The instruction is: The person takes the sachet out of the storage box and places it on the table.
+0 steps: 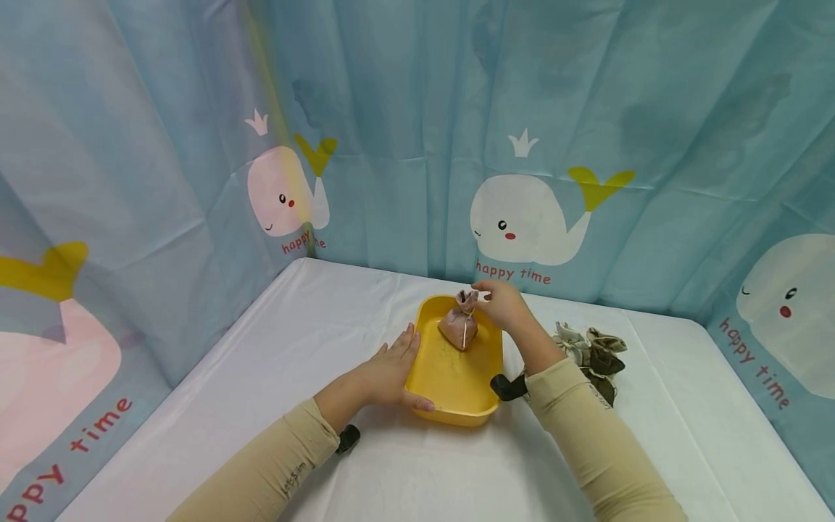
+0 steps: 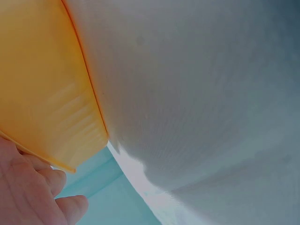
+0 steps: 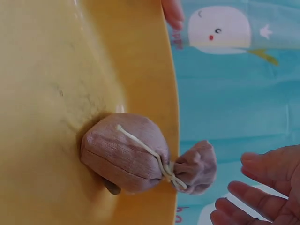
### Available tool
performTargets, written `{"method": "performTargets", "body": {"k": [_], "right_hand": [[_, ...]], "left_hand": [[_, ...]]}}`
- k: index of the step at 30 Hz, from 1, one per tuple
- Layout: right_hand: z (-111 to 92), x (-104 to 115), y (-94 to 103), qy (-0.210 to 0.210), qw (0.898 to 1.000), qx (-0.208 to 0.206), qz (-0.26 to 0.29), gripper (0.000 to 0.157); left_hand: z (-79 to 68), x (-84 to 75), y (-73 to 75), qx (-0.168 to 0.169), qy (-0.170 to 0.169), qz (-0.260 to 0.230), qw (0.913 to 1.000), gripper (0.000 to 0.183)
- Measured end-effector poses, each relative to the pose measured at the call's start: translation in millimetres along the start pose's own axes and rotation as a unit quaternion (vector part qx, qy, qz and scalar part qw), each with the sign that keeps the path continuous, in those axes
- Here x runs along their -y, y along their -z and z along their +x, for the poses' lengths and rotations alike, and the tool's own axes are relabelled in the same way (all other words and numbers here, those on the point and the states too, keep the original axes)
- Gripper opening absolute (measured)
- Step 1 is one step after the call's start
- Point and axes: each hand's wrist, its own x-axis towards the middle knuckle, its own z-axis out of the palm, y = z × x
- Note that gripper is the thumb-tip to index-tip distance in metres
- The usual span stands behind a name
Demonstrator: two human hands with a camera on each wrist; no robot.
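Observation:
A yellow plastic basin (image 1: pixel 450 395) stands on the white table in front of me. My left hand (image 1: pixel 385 370) rests along its left rim, fingers stretched out and thumb at the near corner. Inside the basin, toward its far end, sits a small dusky-pink cloth pouch (image 1: pixel 459 330), its neck tied with a pale cord. In the right wrist view the pouch (image 3: pixel 124 152) leans on the basin wall, its gathered top over the rim. My right hand (image 1: pixel 502 304) is by that top, fingers parted; the right wrist view shows a gap between fingertips and cloth.
Several tied cloth pouches (image 1: pixel 590 355), pale and dark brown, are bunched on the table right of the basin, partly hidden by the right forearm. A blue curtain (image 1: pixel 404 145) with printed whales rises behind the white table (image 1: pixel 313 312) and along both sides.

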Motion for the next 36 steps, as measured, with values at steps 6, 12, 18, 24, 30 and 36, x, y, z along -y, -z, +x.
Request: {"method": "performTargets", "body": {"k": [6, 12, 18, 24, 30, 36], "right_hand": [[8, -1, -7.8, -0.018, 1.0, 0.002, 0.009, 0.039], [13, -3, -14.7, -0.031, 0.999, 0.011, 0.015, 0.042], [15, -2, -17.7, -0.033, 0.999, 0.013, 0.017, 0.044], [15, -5, -20.1, -0.051, 0.998, 0.006, 0.026, 0.043], [17, -9, -21.9, -0.057, 0.998, -0.003, 0.032, 0.042], [18, -15, -22.0, -0.054, 0.997, -0.014, 0.046, 0.033]], "left_hand": [[-0.4, 0.1, 0.9, 0.002, 0.001, -0.003, 1.0, 0.133], [-1.9, -0.6, 2.6, 0.005, 0.001, -0.004, 1.0, 0.133], [-2.9, -2.0, 4.6, -0.001, -0.005, -0.001, 1.0, 0.132], [-1.3, -1.2, 3.0, -0.001, -0.005, -0.003, 1.0, 0.132], [-1.4, -0.5, 2.1, -0.001, -0.001, -0.002, 1.0, 0.133], [-2.9, -2.1, 3.7, -0.001, -0.003, -0.006, 1.0, 0.133]]}}
